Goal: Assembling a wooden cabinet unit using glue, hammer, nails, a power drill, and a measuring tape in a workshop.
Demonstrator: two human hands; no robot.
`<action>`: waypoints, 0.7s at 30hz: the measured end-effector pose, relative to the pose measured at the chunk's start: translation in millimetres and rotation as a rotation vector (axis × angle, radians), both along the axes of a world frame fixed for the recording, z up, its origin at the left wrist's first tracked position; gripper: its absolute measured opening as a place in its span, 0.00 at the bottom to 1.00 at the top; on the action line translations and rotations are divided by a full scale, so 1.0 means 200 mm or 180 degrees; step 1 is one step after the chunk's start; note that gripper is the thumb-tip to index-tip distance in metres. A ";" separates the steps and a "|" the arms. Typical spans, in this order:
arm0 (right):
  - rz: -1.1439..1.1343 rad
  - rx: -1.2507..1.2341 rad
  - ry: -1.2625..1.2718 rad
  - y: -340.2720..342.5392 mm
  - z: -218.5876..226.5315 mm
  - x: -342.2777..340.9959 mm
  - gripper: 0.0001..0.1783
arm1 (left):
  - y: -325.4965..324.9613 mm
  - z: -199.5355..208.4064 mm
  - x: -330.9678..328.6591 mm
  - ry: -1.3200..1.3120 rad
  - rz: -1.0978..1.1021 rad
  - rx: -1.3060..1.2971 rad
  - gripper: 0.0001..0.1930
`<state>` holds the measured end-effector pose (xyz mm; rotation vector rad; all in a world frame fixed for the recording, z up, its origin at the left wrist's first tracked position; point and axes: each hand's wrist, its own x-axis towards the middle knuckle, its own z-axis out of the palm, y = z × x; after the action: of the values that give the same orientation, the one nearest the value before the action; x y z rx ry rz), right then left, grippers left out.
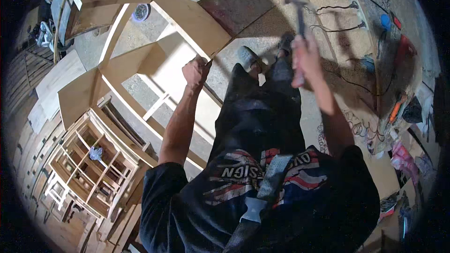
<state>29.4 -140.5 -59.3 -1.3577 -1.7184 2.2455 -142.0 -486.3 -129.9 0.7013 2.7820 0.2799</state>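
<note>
My right hand (308, 57) is wrapped round the handle of a claw hammer (300, 15), raised to the right of my legs with its head up; the hand is slightly blurred. My left hand (195, 72) is closed at the edge of a large pale wooden frame (192, 11), near a corner where a wide plywood panel meets a long rail. A small dark tip shows by its fingers, but I cannot make out what it is. The frame, of panels, rails and cross slats, stands on the left beside my legs. The hammer is well apart from the frame.
A round tub (140, 12) of small dark pieces sits on the floor beyond the frame. At left is a gridded wooden frame (96, 168) with stacked boards. Dark cables (335, 28) run along the right, near scattered tools and a pink bag (404, 161).
</note>
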 end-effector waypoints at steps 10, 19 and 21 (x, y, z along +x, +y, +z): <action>0.0691 -0.0697 0.0214 -0.49 -0.05 -0.05 0.32 | -0.04 -0.07 -0.03 -0.0282 -0.0019 -0.0029 0.17; 0.0253 0.0505 -0.0358 -0.60 -0.02 -0.17 0.29 | 0.00 -0.01 -0.02 -0.0219 -0.0197 -0.0171 0.16; 0.1215 -0.1157 -0.0444 -0.63 -0.03 -0.11 0.35 | -0.01 -0.01 -0.02 -0.0238 -0.0215 -0.0266 0.15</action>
<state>7.6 -267.0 -64.7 -1.3665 -1.8084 2.8519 -145.4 -488.1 -132.0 0.7470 2.6762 0.1719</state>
